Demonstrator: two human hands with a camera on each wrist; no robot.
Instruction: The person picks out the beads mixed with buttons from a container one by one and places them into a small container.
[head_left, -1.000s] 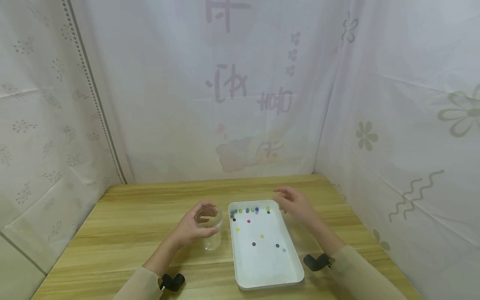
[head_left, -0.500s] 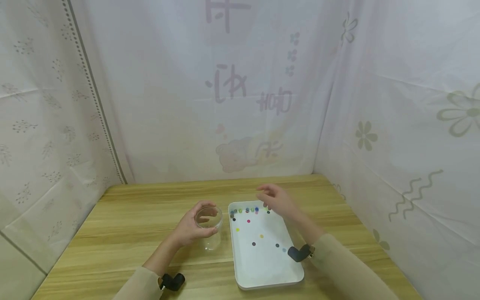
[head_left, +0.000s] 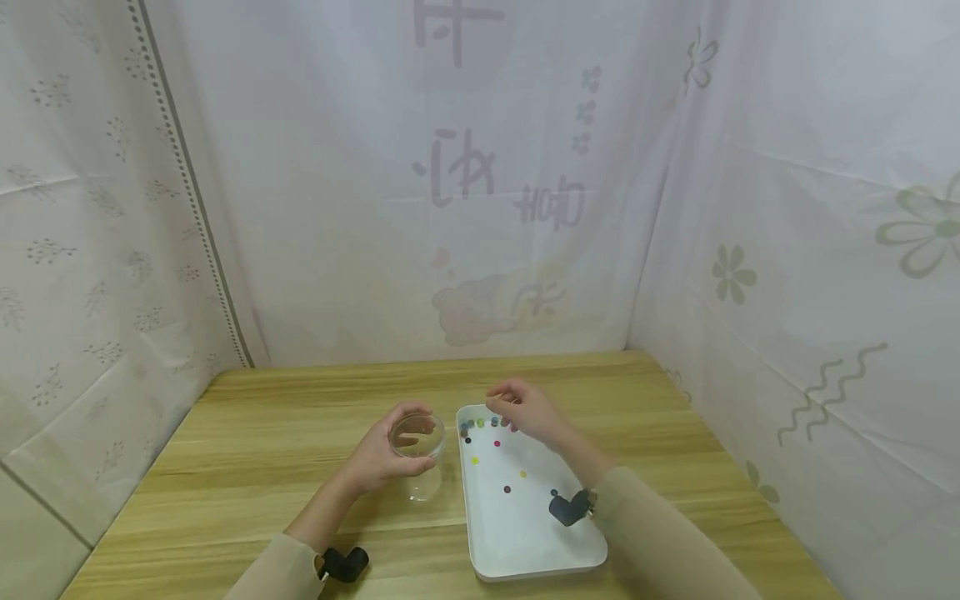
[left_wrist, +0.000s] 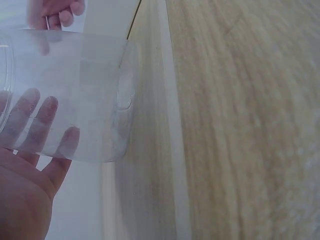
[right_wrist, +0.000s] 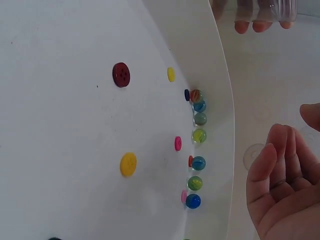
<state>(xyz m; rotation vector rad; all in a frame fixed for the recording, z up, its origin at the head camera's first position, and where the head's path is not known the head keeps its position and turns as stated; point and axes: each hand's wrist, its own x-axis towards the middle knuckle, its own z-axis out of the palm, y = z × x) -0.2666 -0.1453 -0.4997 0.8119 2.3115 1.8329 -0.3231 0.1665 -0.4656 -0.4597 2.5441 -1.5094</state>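
My left hand (head_left: 377, 457) grips a clear plastic jar (head_left: 424, 483) around its side, thumb and fingers near the round rim. In the left wrist view those fingers show through the transparent wall, and no contents are visible in the jar. Above the far end of a white tray (head_left: 525, 546) hovers my right hand (head_left: 531, 415), its fingers loosely bent with nothing seen between them. Glass marbles (right_wrist: 193, 201) line up along the tray's far wall, close to that hand. Flat buttons lie scattered over the tray floor, among them a dark red button (right_wrist: 121, 75), a yellow button (right_wrist: 128, 164) and a pink button (right_wrist: 178, 143).
The jar is just left of the tray, over a wood-grain table (head_left: 292, 450). White patterned curtains (head_left: 352, 250) enclose the table's back and sides. Each wrist carries a black camera mount (head_left: 345, 564).
My right hand has moved left from beyond the tray's far right corner to over its far edge, the forearm now crossing the tray's right side. The left hand and jar have stayed put.
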